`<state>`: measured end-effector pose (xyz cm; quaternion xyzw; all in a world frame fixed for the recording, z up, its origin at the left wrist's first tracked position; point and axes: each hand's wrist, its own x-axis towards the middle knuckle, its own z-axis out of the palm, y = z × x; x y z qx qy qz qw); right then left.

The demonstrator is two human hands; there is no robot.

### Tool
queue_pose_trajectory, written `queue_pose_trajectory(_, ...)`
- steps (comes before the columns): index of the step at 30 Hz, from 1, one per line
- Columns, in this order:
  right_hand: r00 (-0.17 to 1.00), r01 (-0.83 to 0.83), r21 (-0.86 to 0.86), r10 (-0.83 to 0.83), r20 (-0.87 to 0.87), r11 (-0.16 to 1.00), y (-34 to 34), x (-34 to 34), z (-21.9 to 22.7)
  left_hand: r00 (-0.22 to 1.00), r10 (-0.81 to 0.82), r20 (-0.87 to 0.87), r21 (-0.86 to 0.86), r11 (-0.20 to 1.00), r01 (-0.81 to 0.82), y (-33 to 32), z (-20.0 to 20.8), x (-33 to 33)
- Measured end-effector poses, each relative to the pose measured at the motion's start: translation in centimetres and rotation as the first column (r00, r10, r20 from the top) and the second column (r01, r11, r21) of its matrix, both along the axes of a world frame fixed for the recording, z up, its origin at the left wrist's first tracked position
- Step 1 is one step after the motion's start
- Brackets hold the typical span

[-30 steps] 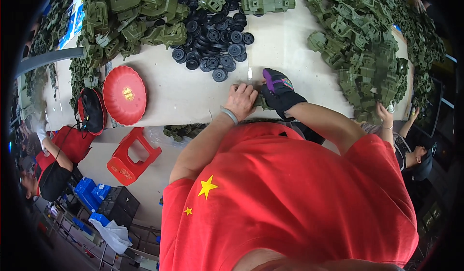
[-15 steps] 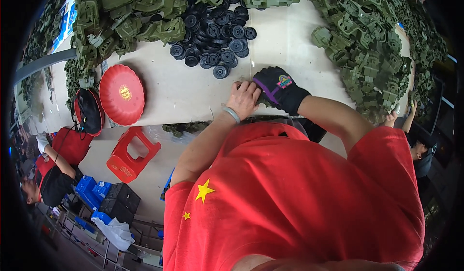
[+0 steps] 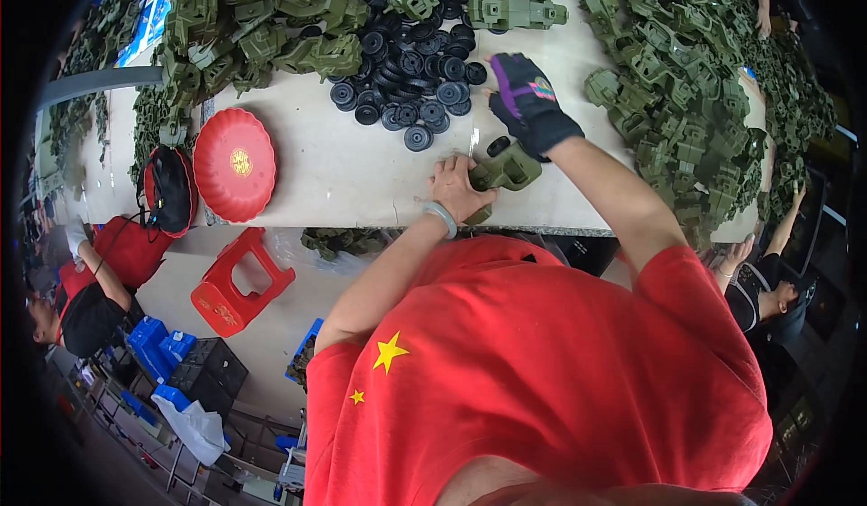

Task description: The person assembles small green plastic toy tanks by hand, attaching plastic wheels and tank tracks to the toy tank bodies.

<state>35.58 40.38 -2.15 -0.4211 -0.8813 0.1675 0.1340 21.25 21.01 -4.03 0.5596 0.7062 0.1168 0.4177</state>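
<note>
- Fingers of your left hand (image 3: 458,187) grip a toy car body (image 3: 492,175).
- Right hand (image 3: 528,100) spread near black wheels (image 3: 449,93).
- Wheel-fitting step (my guess); next, pinch one.

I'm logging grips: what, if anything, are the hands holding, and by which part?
The left hand holds a green plastic part by its left end; nothing shows in the gloved right hand.

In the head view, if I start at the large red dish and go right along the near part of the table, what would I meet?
Red scalloped dish → bare left hand → olive-green plastic vehicle body that it touches → heap of olive-green plastic parts.
</note>
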Motion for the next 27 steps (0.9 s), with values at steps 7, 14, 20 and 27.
queue_pose_trajectory(7, 0.991, -0.066, -0.135, 0.081, 0.103, 0.989, 2.0, -1.1, -0.9, 0.961, -0.043, 0.273, -0.131, 0.988, 0.081, 0.5, -3.1, -1.8)
queue_pose_trajectory(14, 0.96, 0.138, -0.564, -0.25, -0.126, 0.814, -1.7, 5.6, 2.0, 0.774, 0.06, 0.63, -0.221, 0.97, 0.104, 1.8, -5.0, -2.5)
queue_pose_trajectory(20, 0.999, 0.03, -0.179, -0.023, 0.041, 0.983, -3.7, 10.4, -0.1, 0.949, -0.035, 0.313, -0.066, 0.996, 0.058, 1.8, -4.0, -1.9)
queue_pose_trajectory(27, 0.992, 0.095, -0.198, -0.076, 0.104, 0.976, -4.6, 10.4, 0.6, 0.949, -0.315, 0.022, 0.0, 0.949, 0.315, -0.9, 0.2, 0.2)
